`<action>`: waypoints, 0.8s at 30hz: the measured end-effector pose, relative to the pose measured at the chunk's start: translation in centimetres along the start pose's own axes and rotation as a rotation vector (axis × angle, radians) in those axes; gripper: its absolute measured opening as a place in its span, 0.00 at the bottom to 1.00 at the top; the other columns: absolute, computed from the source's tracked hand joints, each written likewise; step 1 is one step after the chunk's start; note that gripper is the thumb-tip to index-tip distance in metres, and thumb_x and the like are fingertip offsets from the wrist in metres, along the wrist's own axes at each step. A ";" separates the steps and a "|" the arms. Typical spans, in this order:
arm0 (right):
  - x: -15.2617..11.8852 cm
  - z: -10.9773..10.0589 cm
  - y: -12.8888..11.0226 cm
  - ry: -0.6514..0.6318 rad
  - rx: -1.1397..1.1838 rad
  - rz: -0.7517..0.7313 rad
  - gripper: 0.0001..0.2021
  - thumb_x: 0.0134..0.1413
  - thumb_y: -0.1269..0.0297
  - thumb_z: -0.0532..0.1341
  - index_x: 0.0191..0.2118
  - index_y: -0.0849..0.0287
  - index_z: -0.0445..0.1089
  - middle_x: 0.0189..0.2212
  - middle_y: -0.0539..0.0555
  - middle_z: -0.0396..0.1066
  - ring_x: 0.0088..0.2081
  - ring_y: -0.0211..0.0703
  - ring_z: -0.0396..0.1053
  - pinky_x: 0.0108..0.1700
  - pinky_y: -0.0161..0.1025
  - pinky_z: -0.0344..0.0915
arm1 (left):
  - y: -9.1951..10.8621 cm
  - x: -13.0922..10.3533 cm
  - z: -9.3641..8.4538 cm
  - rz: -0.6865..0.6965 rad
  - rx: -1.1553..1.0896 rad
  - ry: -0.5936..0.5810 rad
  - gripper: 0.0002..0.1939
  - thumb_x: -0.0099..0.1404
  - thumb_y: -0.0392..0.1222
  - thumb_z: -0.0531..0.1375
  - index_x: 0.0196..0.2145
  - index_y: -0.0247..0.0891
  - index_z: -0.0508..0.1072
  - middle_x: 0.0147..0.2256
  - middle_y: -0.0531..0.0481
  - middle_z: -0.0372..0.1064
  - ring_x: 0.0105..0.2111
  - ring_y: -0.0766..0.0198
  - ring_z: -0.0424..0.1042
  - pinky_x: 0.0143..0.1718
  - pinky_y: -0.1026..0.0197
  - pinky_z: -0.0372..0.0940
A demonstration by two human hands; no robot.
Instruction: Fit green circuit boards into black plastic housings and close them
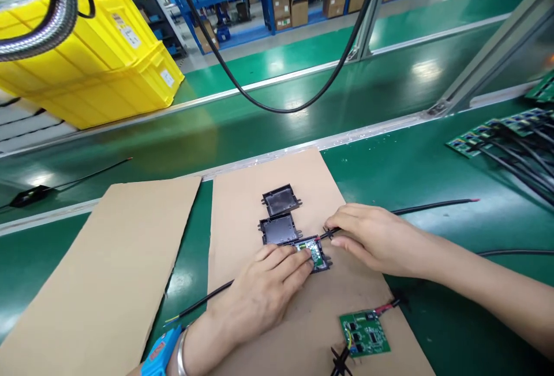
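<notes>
A small green circuit board (pixel 317 256) lies in a black plastic case (pixel 322 267) on the cardboard. My left hand (pixel 269 283) rests over it, fingers stretched out and fingertips on the board, hiding part of the case. Between thumb and fingers, my right hand (pixel 367 236) pinches a black cable (pixel 426 207) close to its cross-shaped black grommet (pixel 329 233). Red wire shows where this cable meets the board. Another black cable (pixel 208 296) runs out from under my left hand. Two more open black cases (pixel 280 200) lie just beyond, one touching the other.
Near my right forearm lies a second green board (pixel 366 334) with cables. A cardboard sheet (pixel 95 272) covers the left side. Yellow crates (pixel 108 70) stand at the back left. Boards with bundled cables (pixel 497 133) lie at right. A black cable loop (pixel 285 110) hangs ahead.
</notes>
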State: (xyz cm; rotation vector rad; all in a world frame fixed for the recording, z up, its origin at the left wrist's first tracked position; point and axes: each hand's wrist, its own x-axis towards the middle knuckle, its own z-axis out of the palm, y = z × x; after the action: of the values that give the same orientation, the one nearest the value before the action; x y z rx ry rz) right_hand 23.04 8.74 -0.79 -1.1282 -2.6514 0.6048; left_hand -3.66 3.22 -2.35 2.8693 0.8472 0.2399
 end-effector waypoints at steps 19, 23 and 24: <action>0.2 1.6 -1.9 -0.056 -0.218 -0.222 0.14 0.47 0.84 0.51 0.32 0.61 0.69 0.30 0.55 0.68 0.31 0.44 0.61 0.30 0.41 0.55 | 0.5 0.4 0.3 -0.015 0.063 -0.067 0.20 0.63 0.25 0.49 0.50 0.34 0.70 0.63 0.48 0.56 0.48 0.53 0.66 0.46 0.52 0.70; 0.7 1.9 -2.7 -0.086 -0.355 -0.286 0.09 0.49 0.80 0.55 0.30 0.61 0.69 0.28 0.56 0.68 0.30 0.46 0.62 0.28 0.43 0.54 | 0.8 1.0 -0.1 -0.031 -0.009 -0.107 0.19 0.59 0.27 0.51 0.48 0.34 0.70 0.60 0.44 0.61 0.47 0.52 0.66 0.47 0.49 0.69; 0.8 2.0 -2.8 -0.100 -0.387 -0.292 0.07 0.50 0.79 0.56 0.30 0.61 0.69 0.28 0.57 0.68 0.30 0.47 0.62 0.27 0.43 0.54 | 0.9 1.2 -0.2 -0.044 -0.030 -0.102 0.19 0.59 0.27 0.52 0.47 0.34 0.70 0.59 0.44 0.63 0.47 0.52 0.66 0.48 0.49 0.68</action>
State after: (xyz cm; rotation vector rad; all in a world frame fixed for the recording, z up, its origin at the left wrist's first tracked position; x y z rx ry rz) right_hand 20.01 6.96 -1.36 -0.7779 -3.0266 0.0976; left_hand -2.25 3.15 -1.86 2.8041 0.8785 0.0993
